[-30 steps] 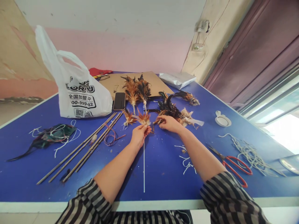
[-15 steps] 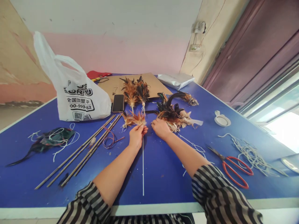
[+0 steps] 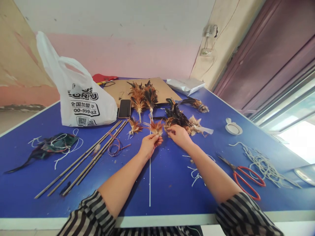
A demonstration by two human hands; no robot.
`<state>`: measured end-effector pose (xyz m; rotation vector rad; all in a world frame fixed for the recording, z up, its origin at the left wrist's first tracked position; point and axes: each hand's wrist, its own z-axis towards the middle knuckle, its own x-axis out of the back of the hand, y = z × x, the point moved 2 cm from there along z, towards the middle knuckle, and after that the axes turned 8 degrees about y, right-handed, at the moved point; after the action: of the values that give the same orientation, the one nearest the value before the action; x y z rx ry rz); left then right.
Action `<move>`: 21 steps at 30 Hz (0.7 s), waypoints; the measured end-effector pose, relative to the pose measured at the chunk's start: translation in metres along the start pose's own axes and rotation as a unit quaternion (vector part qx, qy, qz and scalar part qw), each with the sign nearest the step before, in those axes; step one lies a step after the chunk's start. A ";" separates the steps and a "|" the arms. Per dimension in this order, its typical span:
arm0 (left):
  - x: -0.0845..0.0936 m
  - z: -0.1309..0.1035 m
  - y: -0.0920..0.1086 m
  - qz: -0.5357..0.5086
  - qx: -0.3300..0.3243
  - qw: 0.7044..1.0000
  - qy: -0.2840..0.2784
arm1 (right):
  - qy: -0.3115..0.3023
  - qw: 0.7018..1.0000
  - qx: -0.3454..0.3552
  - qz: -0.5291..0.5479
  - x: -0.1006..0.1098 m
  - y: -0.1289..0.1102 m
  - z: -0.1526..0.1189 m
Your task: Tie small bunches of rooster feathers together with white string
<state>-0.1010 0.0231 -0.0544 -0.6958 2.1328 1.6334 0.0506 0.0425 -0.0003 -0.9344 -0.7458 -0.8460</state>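
Observation:
My left hand (image 3: 150, 146) pinches the base of a small bunch of orange-brown feathers (image 3: 157, 126), tips pointing away from me. Close by on the right, my right hand (image 3: 181, 137) has its thumb and fingers closed on a feather at the near-left edge of a loose pile of dark and brown feathers (image 3: 177, 113). A thin white stick (image 3: 150, 186) lies on the table, partly hidden by my left hand. Left of that hand is a small tied feather tuft (image 3: 134, 126). Two fuller feather bundles (image 3: 137, 98) with pale stems lie farther back.
Bamboo sticks (image 3: 81, 159), a purple cord (image 3: 115, 149) and a white plastic bag (image 3: 86, 98) are on the left. A phone (image 3: 124, 108) lies by the cardboard (image 3: 162, 88). Red-handled scissors (image 3: 248, 180), tangled white string (image 3: 264, 165) and a tape roll (image 3: 233, 127) are on the right.
My left hand has moved slightly right with its feather bunch, away from the small tied tuft. The right hand has shifted right onto the pile's edge.

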 end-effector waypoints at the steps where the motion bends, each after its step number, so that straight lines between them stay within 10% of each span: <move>1: -0.001 -0.001 -0.001 0.003 0.003 1.000 -0.010 | 0.011 0.997 -0.026 0.066 0.003 -0.002 -0.006; 8: -0.011 -0.014 -0.004 0.042 0.038 0.996 -0.075 | -0.014 0.919 -0.149 0.364 -0.005 -0.013 -0.033; 21: -0.012 -0.018 -0.004 0.220 -0.060 0.969 -0.101 | 0.076 0.911 -0.155 0.374 -0.016 -0.005 -0.039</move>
<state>-0.0884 0.0073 -0.0460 -0.0747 2.1537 1.9701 0.0459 0.0101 -0.0279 -1.3002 -0.0745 -0.3443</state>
